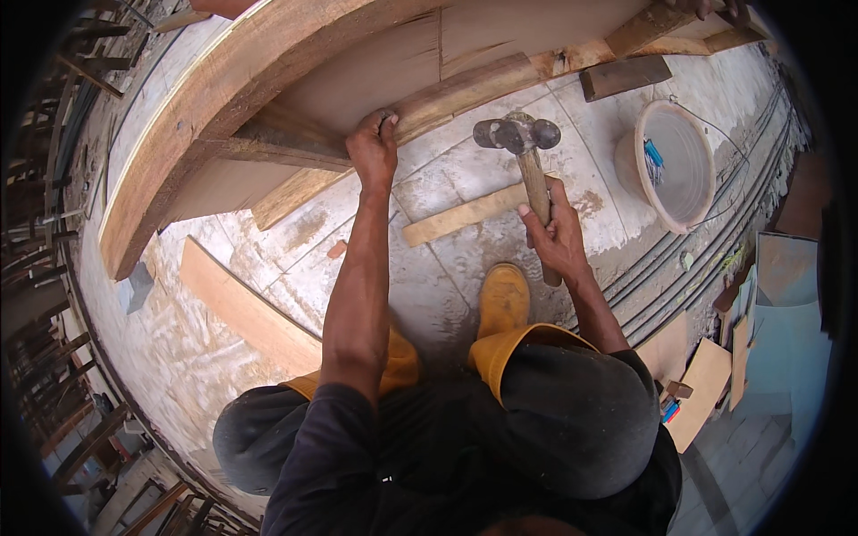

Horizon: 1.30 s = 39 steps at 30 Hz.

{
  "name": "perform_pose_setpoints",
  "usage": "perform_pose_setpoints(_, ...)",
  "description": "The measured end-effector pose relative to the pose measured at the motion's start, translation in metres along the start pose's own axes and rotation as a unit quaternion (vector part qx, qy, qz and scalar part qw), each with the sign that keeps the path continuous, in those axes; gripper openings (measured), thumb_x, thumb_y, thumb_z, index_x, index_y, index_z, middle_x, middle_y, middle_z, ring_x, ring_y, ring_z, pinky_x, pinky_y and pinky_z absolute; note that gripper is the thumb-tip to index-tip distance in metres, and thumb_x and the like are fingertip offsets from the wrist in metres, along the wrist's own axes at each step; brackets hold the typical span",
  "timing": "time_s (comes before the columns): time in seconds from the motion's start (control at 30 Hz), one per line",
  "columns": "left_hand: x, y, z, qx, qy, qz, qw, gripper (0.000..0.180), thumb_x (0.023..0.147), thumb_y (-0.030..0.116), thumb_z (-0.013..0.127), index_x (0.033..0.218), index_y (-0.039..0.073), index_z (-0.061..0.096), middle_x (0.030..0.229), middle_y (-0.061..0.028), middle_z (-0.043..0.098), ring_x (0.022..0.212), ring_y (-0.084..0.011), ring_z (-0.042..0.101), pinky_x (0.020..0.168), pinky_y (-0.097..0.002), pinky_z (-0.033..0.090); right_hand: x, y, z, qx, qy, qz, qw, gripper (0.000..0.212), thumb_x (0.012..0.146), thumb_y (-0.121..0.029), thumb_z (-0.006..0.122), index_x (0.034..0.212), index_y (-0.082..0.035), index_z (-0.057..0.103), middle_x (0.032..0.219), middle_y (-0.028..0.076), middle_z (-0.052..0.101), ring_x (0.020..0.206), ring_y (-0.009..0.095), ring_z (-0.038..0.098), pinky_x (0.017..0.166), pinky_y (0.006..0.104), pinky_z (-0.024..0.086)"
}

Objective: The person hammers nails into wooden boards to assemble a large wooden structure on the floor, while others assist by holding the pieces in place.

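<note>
My right hand [559, 234] grips a hammer [534, 179] by its wooden handle. The worn metal head points up and away from me, above the tiled floor. My left hand [372, 150] is closed against a timber beam [465, 89] of a large curved wooden frame [179, 134] backed with a pale panel. Thumb and forefinger are pinched together at the beam; whatever sits between them is too small to tell. A short wooden strip [465, 214] lies on the floor, partly behind the hammer handle.
A bucket [628, 165] with blue items inside stands right, near a dark wood block [626, 78]. Cables [666, 268] run along the floor. A curved plywood strip [246, 308] lies left. Another person's hand [733, 11] is at the frame's far right end. Boards [702, 393] lie lower right.
</note>
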<state>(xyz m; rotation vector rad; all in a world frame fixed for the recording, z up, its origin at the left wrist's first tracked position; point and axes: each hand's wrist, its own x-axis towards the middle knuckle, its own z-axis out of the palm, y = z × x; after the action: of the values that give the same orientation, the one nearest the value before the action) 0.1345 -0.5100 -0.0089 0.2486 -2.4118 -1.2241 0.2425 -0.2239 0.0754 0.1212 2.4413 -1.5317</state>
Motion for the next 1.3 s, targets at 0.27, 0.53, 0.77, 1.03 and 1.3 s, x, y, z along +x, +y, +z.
perform_pose_setpoints(0.27, -0.007, -0.012, 0.007, 0.098, 0.034, 0.078, 0.992, 0.01, 0.083, 0.007, 0.072, 0.091, 0.002, 0.072, 0.09, -0.0176, 0.07, 0.082, -0.0365, 0.068, 0.072, -0.0436, 0.054, 0.029, -0.049, 0.053, -0.075, -0.059, -0.132, 0.987, 0.04, 0.101, -0.023, 0.056, 0.133, -0.003, 0.042, 0.078, 0.027, 0.064, 0.073, 0.047, 0.065, 0.061, 0.0507, 0.048)
perform_pose_setpoints(0.53, -0.006, -0.015, 0.011, 0.128, 0.03, 0.093, 0.987, 0.014, 0.079, 0.004, 0.072, 0.093, 0.003, 0.073, 0.095, -0.0145, 0.071, 0.084, -0.0338, 0.069, 0.075, -0.0413, 0.056, 0.062, -0.069, 0.077, -0.235, -0.065, -0.187, 0.951, 0.044, 0.099, -0.023, 0.058, 0.134, -0.003, 0.039, 0.078, 0.026, 0.067, 0.072, 0.047, 0.066, 0.061, 0.0535, 0.05)
perform_pose_setpoints(0.77, -0.006, -0.016, 0.015, 0.108, 0.067, 0.136, 0.983, 0.007, 0.081, 0.008, 0.071, 0.085, 0.003, 0.07, 0.085, -0.018, 0.067, 0.077, -0.0377, 0.067, 0.068, -0.0459, 0.053, 0.055, -0.082, 0.069, -0.154, -0.036, -0.205, 0.966, 0.035, 0.099, -0.022, 0.057, 0.125, -0.003, 0.043, 0.076, 0.026, 0.066, 0.071, 0.047, 0.066, 0.061, 0.0547, 0.05)
perform_pose_setpoints(1.03, -0.002, -0.019, 0.012, 0.108, 0.052, 0.136, 0.983, 0.016, 0.082, 0.01, 0.072, 0.095, 0.001, 0.07, 0.085, -0.018, 0.067, 0.079, -0.0386, 0.066, 0.07, -0.0464, 0.053, 0.056, -0.079, 0.068, -0.16, -0.059, -0.137, 0.976, 0.034, 0.099, -0.021, 0.056, 0.124, -0.001, 0.044, 0.072, 0.028, 0.063, 0.07, 0.048, 0.064, 0.061, 0.053, 0.048)
perform_pose_setpoints(1.3, -0.058, -0.022, -0.007, 0.222, 0.008, 0.139, 0.965, 0.051, 0.085, 0.0, 0.063, 0.134, -0.001, 0.055, 0.137, -0.0199, 0.053, 0.123, -0.0393, 0.051, 0.099, -0.0472, 0.044, 0.03, -0.048, 0.051, -0.047, -0.031, -0.11, 0.992, 0.035, 0.102, -0.023, 0.054, 0.128, -0.002, 0.045, 0.073, 0.025, 0.063, 0.068, 0.047, 0.064, 0.062, 0.0514, 0.047)
